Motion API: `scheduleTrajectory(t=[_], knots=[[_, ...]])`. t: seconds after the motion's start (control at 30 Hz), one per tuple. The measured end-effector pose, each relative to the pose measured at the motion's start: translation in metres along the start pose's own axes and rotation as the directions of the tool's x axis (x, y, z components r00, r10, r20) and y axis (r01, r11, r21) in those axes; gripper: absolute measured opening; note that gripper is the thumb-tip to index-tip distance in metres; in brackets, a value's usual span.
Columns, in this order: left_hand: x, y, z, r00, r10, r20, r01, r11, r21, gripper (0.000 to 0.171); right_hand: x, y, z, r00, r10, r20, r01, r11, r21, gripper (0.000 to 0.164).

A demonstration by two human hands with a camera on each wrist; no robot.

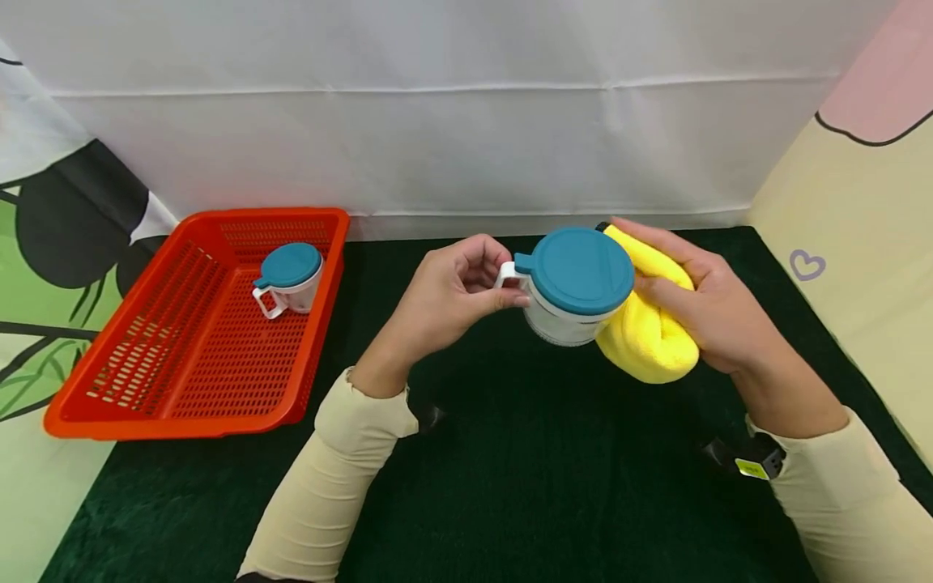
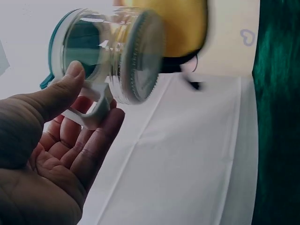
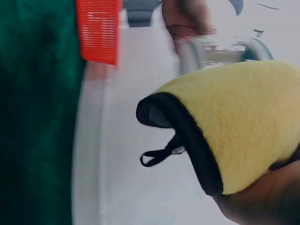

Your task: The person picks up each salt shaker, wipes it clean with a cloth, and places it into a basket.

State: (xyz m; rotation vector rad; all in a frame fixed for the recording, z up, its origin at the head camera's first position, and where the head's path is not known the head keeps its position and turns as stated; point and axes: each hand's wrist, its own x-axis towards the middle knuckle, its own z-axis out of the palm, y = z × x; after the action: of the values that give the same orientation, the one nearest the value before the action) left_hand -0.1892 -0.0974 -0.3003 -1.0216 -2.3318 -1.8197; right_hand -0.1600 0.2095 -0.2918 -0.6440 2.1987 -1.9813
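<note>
A clear jar [image 1: 561,324] with a flat blue lid [image 1: 581,270] and a white handle [image 2: 96,110] is held up above the dark green cloth. My left hand [image 1: 466,283] pinches the handle between thumb and fingers; in the left wrist view the jar lies tilted, its ridged base toward the right. My right hand [image 1: 707,300] grips a folded yellow towel [image 1: 649,344] against the jar's right side. Black edging and a small black loop [image 3: 159,154] show on the towel in the right wrist view.
An orange-red slotted basket [image 1: 193,425] stands at the left on the dark green cloth [image 1: 510,486]. Inside it sits a similar blue-lidded jar [image 1: 291,271] with a white handle. A white sheet [image 1: 437,154] hangs behind, and a printed cream panel [image 1: 860,267] borders the right side.
</note>
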Motion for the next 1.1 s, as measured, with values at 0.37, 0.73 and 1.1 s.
scheduleTrajectory(t=[0.37,0.73,1.1], knots=[[0.000,0.002,0.001,0.994,0.049,-0.095,-0.045,0.998,0.037,0.021,-0.001,0.003,0.022,0.984,-0.063,-0.169,0.068,0.997,0.029,0.058],[0.003,-0.001,0.013,0.982,0.002,-0.188,0.019,0.994,0.110,0.023,0.001,0.011,0.043,0.891,-0.205,-0.406,0.224,0.975,-0.002,0.060],[0.002,-0.002,0.001,1.000,0.009,-0.027,-0.009,1.000,0.014,0.022,0.009,-0.011,0.006,0.982,-0.068,-0.175,0.077,0.996,0.046,0.053]])
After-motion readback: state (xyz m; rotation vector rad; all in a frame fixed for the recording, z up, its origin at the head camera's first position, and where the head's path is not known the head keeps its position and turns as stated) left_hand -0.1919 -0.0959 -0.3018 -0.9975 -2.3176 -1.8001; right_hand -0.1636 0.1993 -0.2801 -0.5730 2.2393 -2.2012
